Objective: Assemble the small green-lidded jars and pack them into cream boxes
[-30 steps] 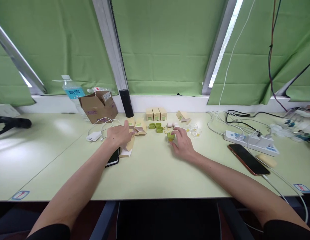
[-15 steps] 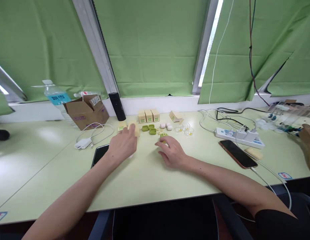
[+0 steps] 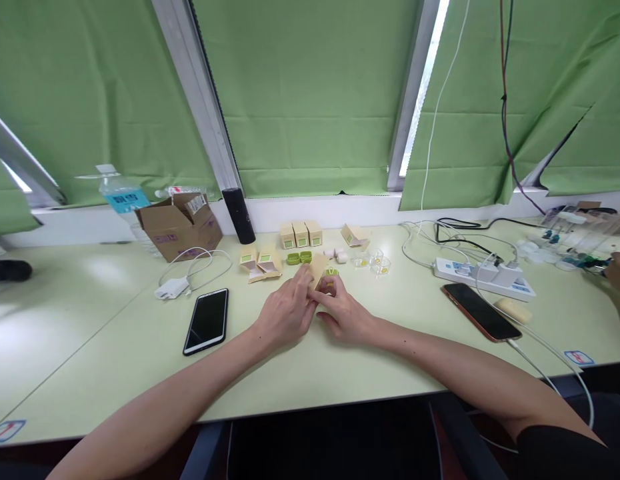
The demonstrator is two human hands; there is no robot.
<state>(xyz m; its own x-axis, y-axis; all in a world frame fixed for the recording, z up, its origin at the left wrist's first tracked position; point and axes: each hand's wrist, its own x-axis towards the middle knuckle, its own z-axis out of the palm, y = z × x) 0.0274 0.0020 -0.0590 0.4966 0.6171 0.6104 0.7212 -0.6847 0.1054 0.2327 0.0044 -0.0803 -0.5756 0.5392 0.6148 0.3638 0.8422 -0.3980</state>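
Note:
My left hand (image 3: 290, 303) is closed on a small tan cardboard box (image 3: 318, 267), held tilted in front of me. Close against it, my right hand (image 3: 347, 313) has its fingers curled around a small green case (image 3: 331, 272); the fingers partly hide the case, and its index finger reaches to the box. Just beyond the hands lie more green cases (image 3: 293, 258), some small whitish pieces (image 3: 341, 256) and several clear plastic pieces (image 3: 381, 265). Left of these, two opened tan boxes (image 3: 269, 260) rest with flaps spread.
Three closed tan boxes (image 3: 301, 235) stand at the back near a black cylinder (image 3: 239, 217); another opened box (image 3: 353, 235) lies to their right. A phone (image 3: 207, 321) and charger (image 3: 173, 288) are at left. On the right are a second phone (image 3: 479, 312), a power strip (image 3: 515, 285) and a co-worker's hand (image 3: 619, 273).
My left hand has moved right from the opened boxes, bringing a tan box to my right hand. The phone at left is now uncovered. My right hand has hardly moved.

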